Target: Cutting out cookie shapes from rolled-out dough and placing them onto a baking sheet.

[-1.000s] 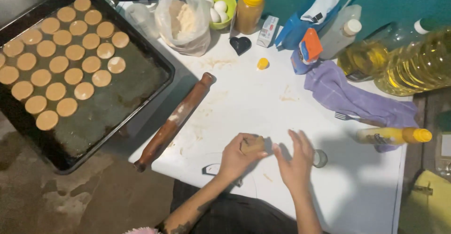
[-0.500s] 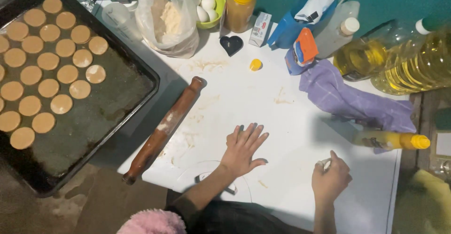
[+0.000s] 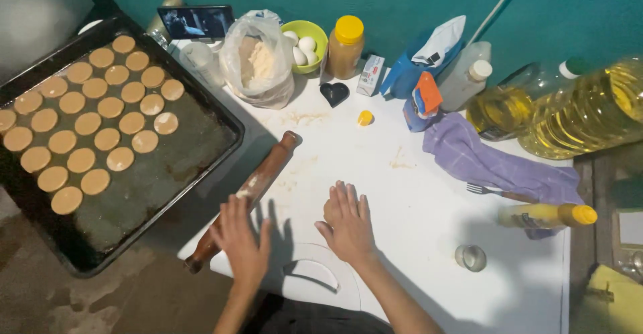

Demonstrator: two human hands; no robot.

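My left hand hovers with fingers spread right beside the lower half of a brown wooden rolling pin, which lies diagonally on the white table. I cannot tell whether it touches the pin. My right hand lies flat, palm down, fingers apart, over a small tan lump of dough that peeks out at its left edge. Neither hand grips anything.
A dark baking tray with several round dough discs sits on the left. At the back are a flour bag, a green bowl of eggs, a yellow-lidded jar and a heart cutter. Right: purple cloth, oil bottles, a small round metal cutter.
My right hand has come left from beside the small metal cutter and now lies on the dough. My left hand has shifted left, off the table, to the rolling pin.
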